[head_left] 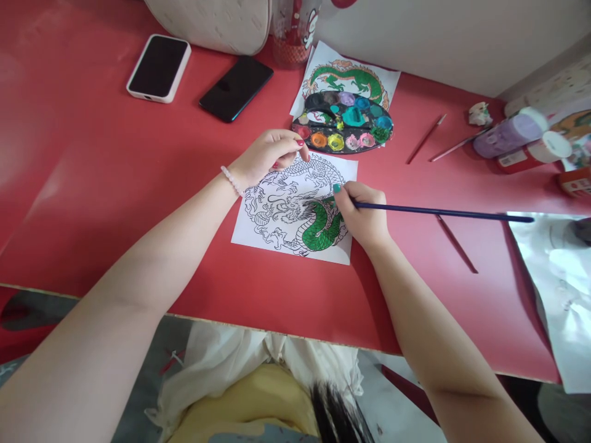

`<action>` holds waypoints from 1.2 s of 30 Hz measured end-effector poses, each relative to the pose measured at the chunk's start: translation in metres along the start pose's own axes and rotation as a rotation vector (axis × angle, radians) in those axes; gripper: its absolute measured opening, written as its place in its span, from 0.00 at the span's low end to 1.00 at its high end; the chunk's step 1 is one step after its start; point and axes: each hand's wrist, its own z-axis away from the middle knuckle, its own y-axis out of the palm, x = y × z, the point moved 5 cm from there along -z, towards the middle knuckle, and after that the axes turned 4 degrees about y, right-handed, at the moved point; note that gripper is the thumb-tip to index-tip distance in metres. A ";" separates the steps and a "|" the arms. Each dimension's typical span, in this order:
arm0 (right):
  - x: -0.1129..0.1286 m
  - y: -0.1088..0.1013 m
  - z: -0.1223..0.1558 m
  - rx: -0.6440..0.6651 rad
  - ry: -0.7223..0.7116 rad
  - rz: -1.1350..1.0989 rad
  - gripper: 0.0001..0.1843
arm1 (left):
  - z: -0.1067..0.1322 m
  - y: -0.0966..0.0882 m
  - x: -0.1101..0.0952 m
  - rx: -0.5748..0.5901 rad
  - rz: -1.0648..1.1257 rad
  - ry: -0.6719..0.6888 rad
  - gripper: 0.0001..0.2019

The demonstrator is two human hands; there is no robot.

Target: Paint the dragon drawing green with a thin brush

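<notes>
My right hand (364,212) is closed around a paintbrush (438,212) with a long dark blue handle that points off to the right. Its tip is by the green part of a dragon line drawing on a white sheet (339,249). One coil of the dragon is painted green; the rest shows black outlines. My left hand (272,154) rests at the sheet's upper left edge, fingers loosely bent and apart, holding nothing. Just beyond it lies a black oval paint palette (318,126) with several colours, partly on another sheet (390,80) showing a green and orange dragon.
Two phones, one white-edged (159,67) and one black (236,88), lie at the back left. Behind are a pale bag (217,24) and a clear cup (290,46). Thin brushes (427,138), paint bottles (510,132) and a silvery sheet (554,283) occupy the right.
</notes>
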 end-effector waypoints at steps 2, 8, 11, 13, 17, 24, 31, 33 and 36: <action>0.001 0.000 0.000 0.004 -0.005 0.008 0.20 | 0.000 0.000 0.000 -0.003 0.005 0.006 0.13; 0.000 0.000 0.000 -0.001 0.002 0.003 0.20 | 0.001 0.000 -0.002 -0.009 0.005 -0.002 0.12; -0.001 0.001 -0.001 0.022 -0.012 0.022 0.20 | 0.001 0.001 -0.003 -0.017 -0.020 -0.011 0.12; -0.001 0.001 -0.001 0.021 -0.013 0.028 0.20 | 0.001 0.001 -0.004 -0.020 -0.027 -0.006 0.12; -0.001 0.000 -0.001 0.021 0.000 0.005 0.20 | 0.001 0.001 -0.004 -0.026 -0.030 -0.005 0.12; -0.001 0.000 -0.001 0.011 0.015 0.010 0.21 | 0.001 0.001 -0.004 -0.033 -0.041 -0.025 0.12; 0.000 -0.001 0.000 0.012 0.013 0.004 0.22 | 0.002 0.001 -0.005 -0.033 -0.059 -0.019 0.12; -0.001 -0.001 0.000 0.008 0.025 -0.009 0.21 | 0.002 0.001 -0.005 -0.030 -0.065 -0.025 0.12; -0.001 0.000 0.000 0.018 0.014 -0.019 0.20 | 0.002 0.001 -0.004 -0.027 -0.067 -0.030 0.11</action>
